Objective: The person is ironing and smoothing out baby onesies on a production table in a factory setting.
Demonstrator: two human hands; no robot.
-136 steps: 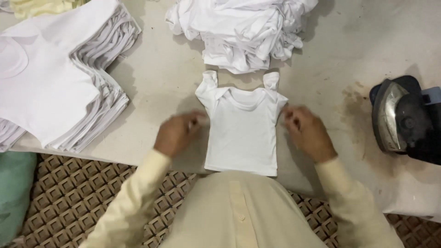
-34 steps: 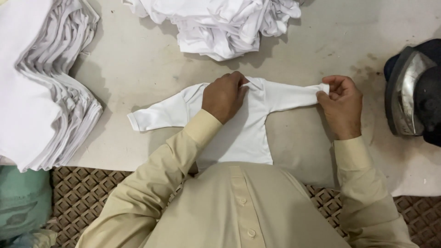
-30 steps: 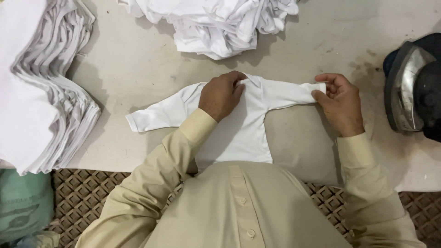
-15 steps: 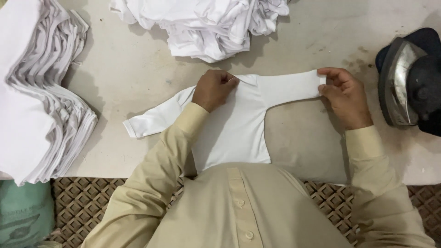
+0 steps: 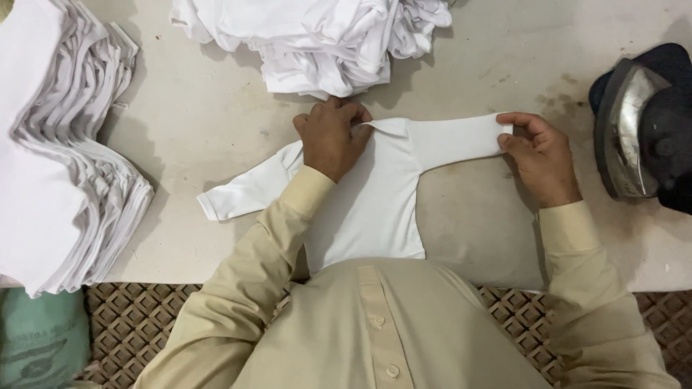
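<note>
A small white long-sleeved shirt (image 5: 382, 209) lies flat on the pale table (image 5: 216, 130) in front of me. My left hand (image 5: 330, 137) presses down on its collar area, fingers closed on the fabric. My right hand (image 5: 537, 155) pinches the cuff of the right sleeve, which is stretched out sideways. The other sleeve lies loose, pointing down-left.
A tall stack of folded white garments (image 5: 58, 144) fills the left side. A loose heap of white garments (image 5: 317, 36) lies at the far edge. A clothes iron (image 5: 641, 130) rests on its side at the right. A patterned floor mat (image 5: 137, 324) shows below the table edge.
A short-sleeved shirt lay there 4.5 s ago; now it is a long-sleeved one. In the last second my right hand drew the right sleeve out straighter and slightly upward.
</note>
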